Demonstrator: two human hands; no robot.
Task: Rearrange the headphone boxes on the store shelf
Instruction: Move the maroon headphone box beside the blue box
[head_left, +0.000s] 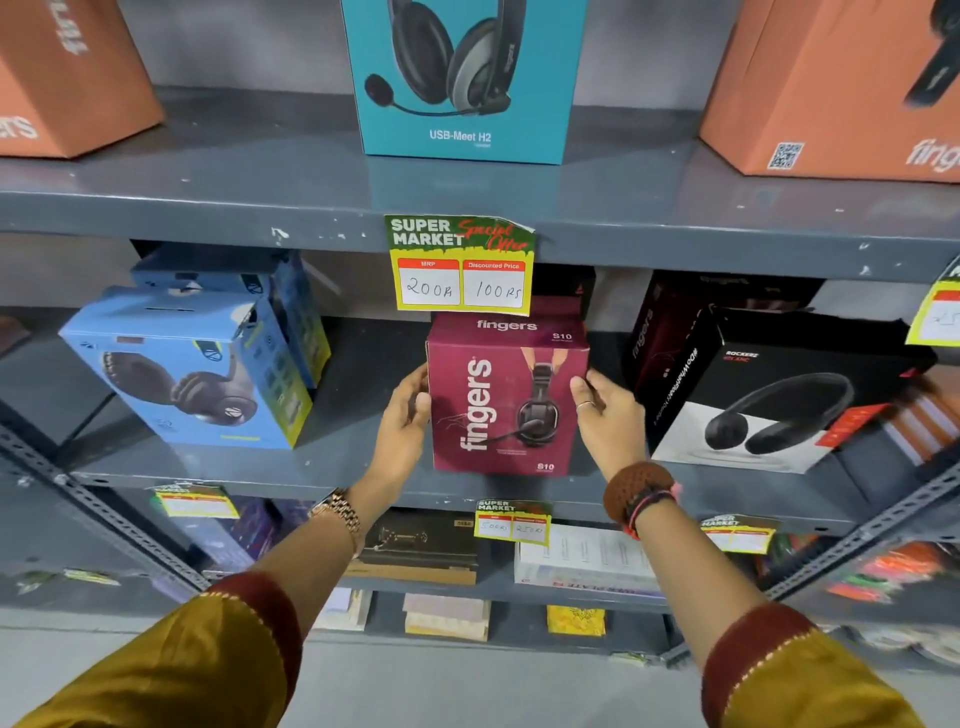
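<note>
A maroon "fingers" headphone box stands upright on the middle grey shelf, near its front edge. My left hand presses against the box's left side and my right hand against its right side, so both hands hold it. To its left sit two blue headphone boxes, one behind the other. To its right a black-and-white headphone box stands at an angle, with a dark "fingers" box behind it. On the upper shelf a teal USB headset box stands between two orange boxes.
A yellow price tag hangs from the upper shelf's edge just above the maroon box. More tags hang on the lower edge. The bottom shelves hold flat boxes and packets. Slotted metal braces run diagonally at both sides.
</note>
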